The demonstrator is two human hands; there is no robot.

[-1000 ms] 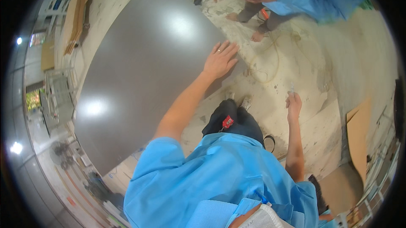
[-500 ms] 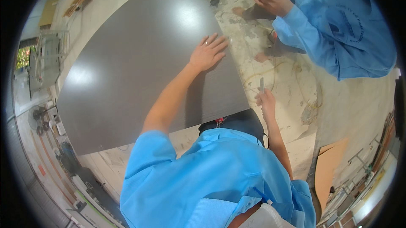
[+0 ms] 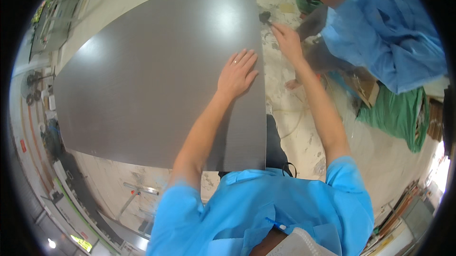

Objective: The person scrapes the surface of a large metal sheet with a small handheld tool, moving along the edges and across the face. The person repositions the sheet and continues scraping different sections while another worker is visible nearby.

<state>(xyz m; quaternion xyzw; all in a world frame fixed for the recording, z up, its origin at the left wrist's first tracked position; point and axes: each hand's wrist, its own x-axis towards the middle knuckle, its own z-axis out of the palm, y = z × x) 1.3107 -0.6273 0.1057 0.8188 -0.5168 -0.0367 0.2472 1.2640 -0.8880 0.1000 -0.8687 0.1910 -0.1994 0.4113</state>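
A large dark grey panel (image 3: pixel 156 80) with a glossy face lies in front of me. My left hand (image 3: pixel 237 74) rests flat on it near the right edge, fingers spread, a ring on one finger. My right hand (image 3: pixel 288 42) reaches forward just beyond that edge, closed on a thin, flat grey blade, mostly hidden by the fingers now. Its tip lies close to the panel's far right edge, next to a small dark lump (image 3: pixel 264 16) on the floor.
At the right, a person in a blue shirt (image 3: pixel 380 33) bends over, holding a dark object. Behind them lies a green sack (image 3: pixel 399 113). A metal stand (image 3: pixel 137 191) is on the floor at lower left, and equipment lines the left wall.
My right hand has moved forward from beside my hip to the panel's far right edge with the blade. My left hand stays flat on the panel. The view has turned.
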